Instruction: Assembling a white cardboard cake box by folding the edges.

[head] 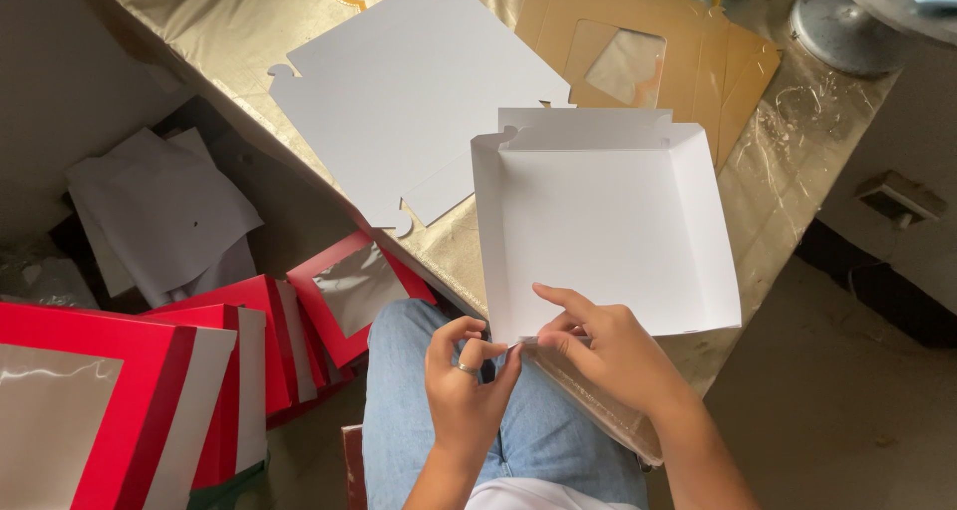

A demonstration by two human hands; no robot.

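Note:
A white cardboard box tray (598, 231) with folded-up sides rests on the gold-covered table edge and over my lap. My left hand (467, 385), with a ring on one finger, pinches the tray's near left corner. My right hand (603, 345) presses the same near edge from the right, forefinger stretched out over the flap. Both hands meet at that corner. A clear plastic sheet (608, 410) shows under my right wrist.
A flat white box blank (409, 91) and a flat brown windowed blank (698, 61) lie on the gold table (229, 21). Red windowed boxes (150, 390) and white sheets (159, 211) lie on the floor at left. A grey metal base (837, 26) stands at top right.

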